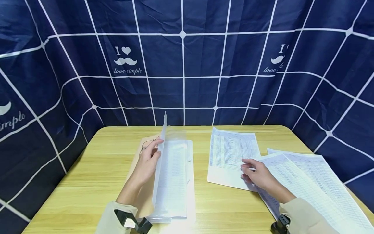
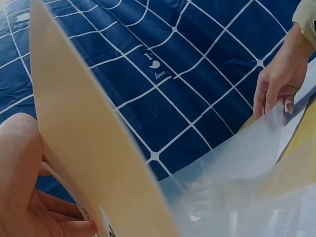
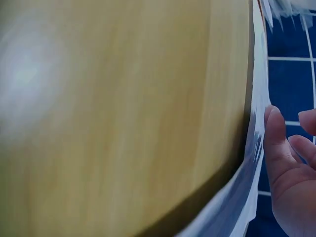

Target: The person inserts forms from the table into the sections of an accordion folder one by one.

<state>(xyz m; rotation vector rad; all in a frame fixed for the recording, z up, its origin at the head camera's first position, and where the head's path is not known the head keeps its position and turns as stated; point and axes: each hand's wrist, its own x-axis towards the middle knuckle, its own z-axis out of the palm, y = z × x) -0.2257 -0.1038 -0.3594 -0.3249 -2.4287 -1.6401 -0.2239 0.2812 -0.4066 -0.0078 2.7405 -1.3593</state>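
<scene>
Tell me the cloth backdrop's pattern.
Cloth backdrop: dark blue with a white grid, best in the head view.

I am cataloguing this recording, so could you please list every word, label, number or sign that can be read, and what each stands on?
"I", heart, moustache, "love simple": blue cloth, left of centre.
"I", moustache, "lov…le": same cloth, right, partly folded away.
"…imple": same cloth, far left, cut by picture edge.
Loose printed sheets: too small to read.
Brown cover: partial mark, unreadable.
Page beside it: too small to read.

Bright light pales the printed sheets; in the right-wrist view, glare, apparently from overhead, hazes the blurred worktop.
</scene>
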